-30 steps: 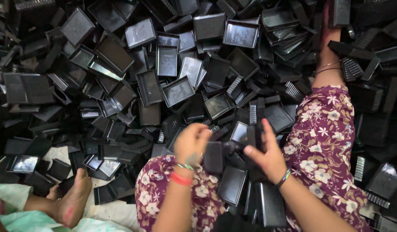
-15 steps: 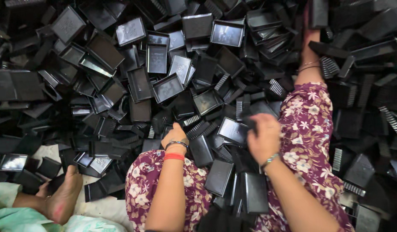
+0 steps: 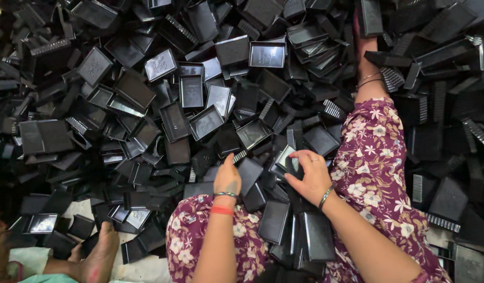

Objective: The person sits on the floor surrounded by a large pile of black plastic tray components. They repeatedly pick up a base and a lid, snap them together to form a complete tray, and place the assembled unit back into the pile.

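Nearest the camera, a small stack of black plastic trays lay gathered in the person's lap, between knees covered in maroon floral cloth; by the look of it, these were the few pieces already collected. Just beyond them the right hand was closed over a black tray piece, fingers curled around its edge at the near rim of the heap. The left hand, wearing a red band and a bangle at the wrist, rested with fingers bent down among the loose pieces beside another dark tray; whether it actually gripped anything could not be told. To the lower left, another person's bare foot sat on a pale patch of floor. Farther out, the great heap of black trays spread to every edge of the view, jumbled and unstacked, so judging by that the bulk of the sorting remained undone.
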